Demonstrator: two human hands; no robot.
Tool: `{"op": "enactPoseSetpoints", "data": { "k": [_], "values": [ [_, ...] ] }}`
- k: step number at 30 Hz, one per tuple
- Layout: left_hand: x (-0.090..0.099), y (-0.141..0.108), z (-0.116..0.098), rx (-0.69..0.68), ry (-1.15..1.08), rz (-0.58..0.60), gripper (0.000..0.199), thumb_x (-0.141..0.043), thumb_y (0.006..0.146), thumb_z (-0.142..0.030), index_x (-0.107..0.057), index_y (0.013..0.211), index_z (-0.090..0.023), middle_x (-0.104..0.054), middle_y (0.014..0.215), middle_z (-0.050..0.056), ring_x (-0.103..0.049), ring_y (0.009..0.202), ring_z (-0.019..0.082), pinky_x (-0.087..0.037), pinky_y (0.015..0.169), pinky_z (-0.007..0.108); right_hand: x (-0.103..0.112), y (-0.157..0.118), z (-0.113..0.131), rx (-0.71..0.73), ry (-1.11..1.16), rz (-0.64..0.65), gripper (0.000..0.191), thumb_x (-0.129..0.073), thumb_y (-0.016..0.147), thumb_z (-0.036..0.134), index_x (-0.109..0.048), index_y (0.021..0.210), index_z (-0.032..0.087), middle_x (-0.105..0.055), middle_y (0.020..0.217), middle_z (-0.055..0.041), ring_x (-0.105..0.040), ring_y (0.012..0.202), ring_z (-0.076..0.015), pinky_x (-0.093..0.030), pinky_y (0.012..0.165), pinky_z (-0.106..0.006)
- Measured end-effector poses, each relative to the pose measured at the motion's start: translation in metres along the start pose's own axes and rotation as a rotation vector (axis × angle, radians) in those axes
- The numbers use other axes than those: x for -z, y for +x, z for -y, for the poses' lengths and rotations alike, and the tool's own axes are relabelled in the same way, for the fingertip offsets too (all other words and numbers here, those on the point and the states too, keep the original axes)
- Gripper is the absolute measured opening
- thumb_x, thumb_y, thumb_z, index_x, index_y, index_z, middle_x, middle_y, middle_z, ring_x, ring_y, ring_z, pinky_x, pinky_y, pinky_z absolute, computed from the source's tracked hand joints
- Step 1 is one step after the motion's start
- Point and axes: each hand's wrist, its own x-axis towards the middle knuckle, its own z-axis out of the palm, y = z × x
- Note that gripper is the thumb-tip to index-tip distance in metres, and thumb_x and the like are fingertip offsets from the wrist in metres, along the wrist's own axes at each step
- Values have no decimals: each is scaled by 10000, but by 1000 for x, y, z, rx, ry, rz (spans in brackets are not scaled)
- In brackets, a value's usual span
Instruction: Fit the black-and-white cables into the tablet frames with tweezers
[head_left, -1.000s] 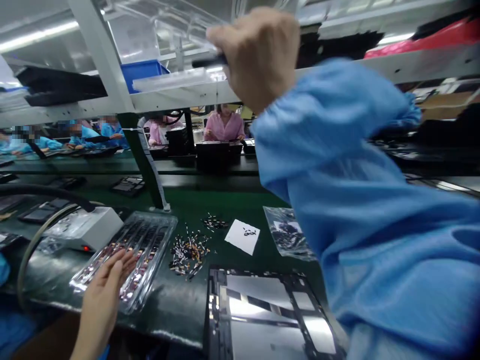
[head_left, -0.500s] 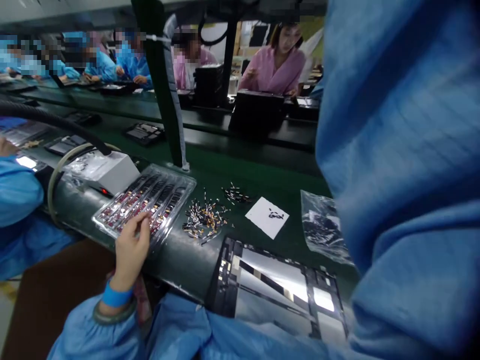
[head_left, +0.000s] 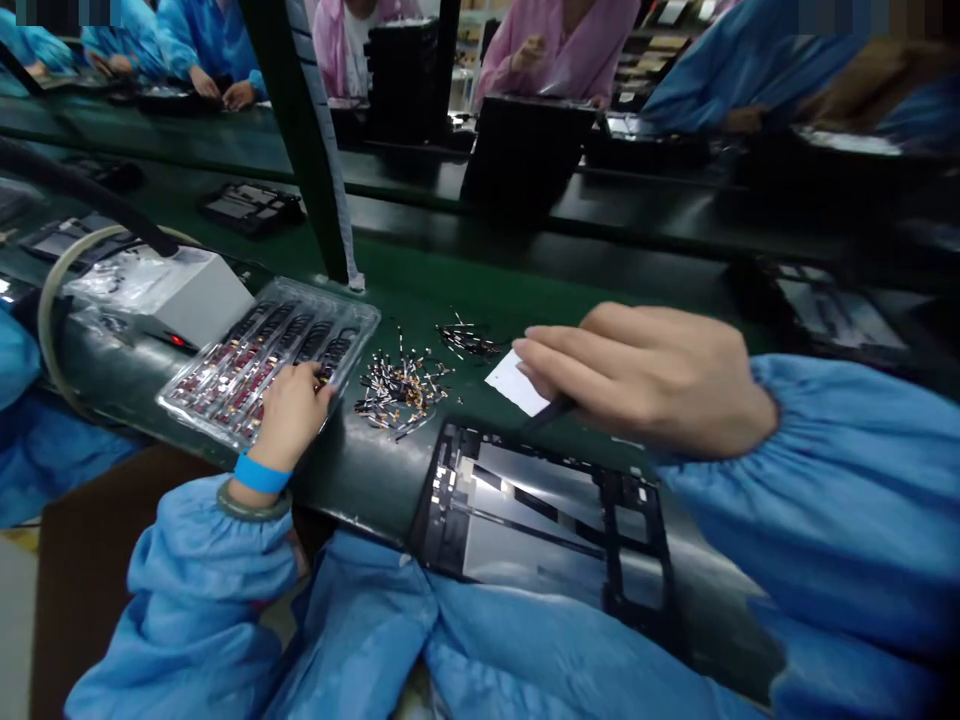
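Observation:
My left hand (head_left: 292,408), with a blue band on the wrist, reaches over a clear plastic tray (head_left: 364,310) of small red and black parts. Its fingers are pinched down at the tray's near right; what they hold is hidden. My right hand (head_left: 652,375) is closed on a dark slim tool (head_left: 551,410), blurred, its tip pointing down and left above the opened tablet (head_left: 517,500). That tablet lies at the bench edge before me, its silver panels and black strips bare. Behind the right hand's fingertips is a white square sheet (head_left: 516,384), partly covered.
A heap of small cable-like parts (head_left: 401,390) and a smaller dark pile (head_left: 469,337) lie between tray and sheet. A white box (head_left: 199,295) with a red light, a hose (head_left: 52,300) and a green post (head_left: 300,150) stand left. Co-workers sit across the line.
My right hand has come into view over the sheet and tablet, holding the dark tool. My left hand has moved toward the tray's right side. The view has tilted down.

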Motion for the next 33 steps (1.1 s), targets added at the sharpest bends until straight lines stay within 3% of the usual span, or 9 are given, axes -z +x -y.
{"op": "enactPoseSetpoints", "data": {
  "k": [2, 7, 11, 16, 20, 23, 26, 29, 33],
  "values": [
    [-1, 2, -1, 21, -3, -24, 361, -586, 800, -312, -635, 1113, -139, -641, 886, 111, -613, 986, 337, -486, 872, 475, -7, -27, 10, 76, -101, 9, 195, -550, 924, 179, -692, 792, 184, -756, 767, 12, -544, 543, -109, -386, 457, -288],
    [2, 3, -6, 31, -9, -145, 208, -573, 826, -345, -654, 904, -170, -611, 880, 131, -600, 982, 357, -477, 862, 514, -20, -68, 18, -140, -117, -31, 25, -676, 836, 152, -668, 855, 164, -760, 795, -8, -561, 600, -132, -451, 507, -268],
    [8, -1, -16, -6, -36, -293, 223, -504, 880, -349, -638, 900, -171, -583, 1069, 196, -534, 1120, 390, -412, 957, 579, -27, -82, 25, -266, -80, -58, 74, -614, 880, 172, -685, 891, 193, -761, 824, 5, -579, 632, -129, -468, 566, -256],
    [8, -9, -34, -128, -288, -448, 209, -462, 927, -319, -618, 893, -186, -617, 1113, 146, -554, 1162, 255, -412, 1050, 433, -37, -80, 40, -341, 69, -62, 87, -605, 882, 149, -691, 882, 162, -762, 826, -12, -600, 662, -126, -486, 620, -250],
    [-6, -5, -43, -79, -665, -402, 172, -526, 899, -317, -638, 936, -193, -678, 968, 58, -638, 985, 190, -484, 957, 363, -52, -72, 51, -341, 184, -62, 134, -584, 914, 198, -706, 875, 157, -762, 827, -13, -611, 677, -120, -479, 622, -240],
    [-20, 12, -39, 14, -725, -388, 164, -527, 880, -290, -644, 910, -179, -658, 791, 20, -636, 731, 148, -529, 795, 312, -66, -71, 54, -324, 237, 10, 220, -528, 949, 229, -717, 857, 166, -757, 814, -9, -598, 660, -117, -452, 606, -252],
    [-28, 30, -31, 78, -800, -395, 196, -450, 904, -281, -610, 903, -168, -655, 793, 19, -588, 577, 102, -530, 646, 266, -77, -74, 53, -336, 289, 71, 262, -501, 962, 248, -724, 851, 166, -745, 783, -17, -597, 670, -129, -411, 590, -272],
    [-25, 37, -24, 92, -816, -433, 251, -365, 944, -282, -580, 962, -154, -679, 924, 50, -673, 739, 119, -560, 777, 301, -84, -76, 50, -379, 328, 100, 274, -490, 967, 265, -727, 866, 170, -739, 778, -25, -603, 696, -136, -386, 603, -273],
    [-12, 37, -15, 67, -698, -449, 163, -556, 877, -289, -646, 866, -154, -673, 1105, 85, -587, 1204, 247, -418, 1099, 425, -89, -77, 47, -440, 341, 164, 291, -476, 965, 290, -732, 874, 185, -734, 777, -32, -614, 721, -143, -364, 598, -270]
  ]
}}
